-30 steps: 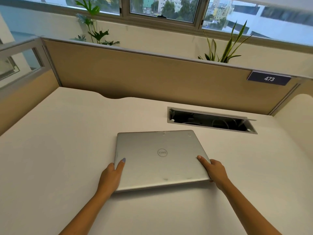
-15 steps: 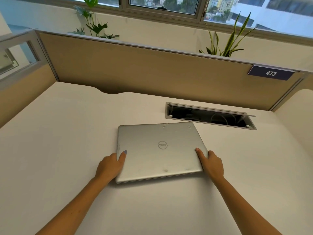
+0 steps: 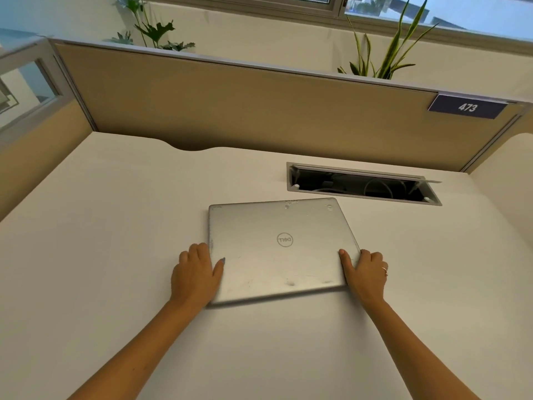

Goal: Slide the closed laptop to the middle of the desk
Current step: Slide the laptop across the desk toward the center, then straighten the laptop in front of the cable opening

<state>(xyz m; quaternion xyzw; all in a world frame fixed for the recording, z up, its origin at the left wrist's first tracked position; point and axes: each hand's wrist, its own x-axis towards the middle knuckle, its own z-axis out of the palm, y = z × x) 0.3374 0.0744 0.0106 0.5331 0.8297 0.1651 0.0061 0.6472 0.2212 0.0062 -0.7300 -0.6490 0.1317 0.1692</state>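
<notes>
A closed silver laptop [image 3: 281, 249] lies flat on the white desk [image 3: 115, 241], its round logo facing up. My left hand [image 3: 196, 277] grips its near left edge, thumb on the lid and fingers curled beside the edge. My right hand [image 3: 364, 274] holds the near right edge the same way, thumb on top, a ring on one finger. The laptop's far edge sits just short of the cable slot.
An open cable slot [image 3: 360, 184] with wires is cut into the desk behind the laptop. A tan partition [image 3: 245, 111] with a sign reading 473 [image 3: 467, 107] closes the back. Side panels stand left and right. Plants [image 3: 383, 53] rise behind the partition.
The laptop has slid away from me toward the cable slot with both hands on its edges. My left fingers have curled further along the left edge.
</notes>
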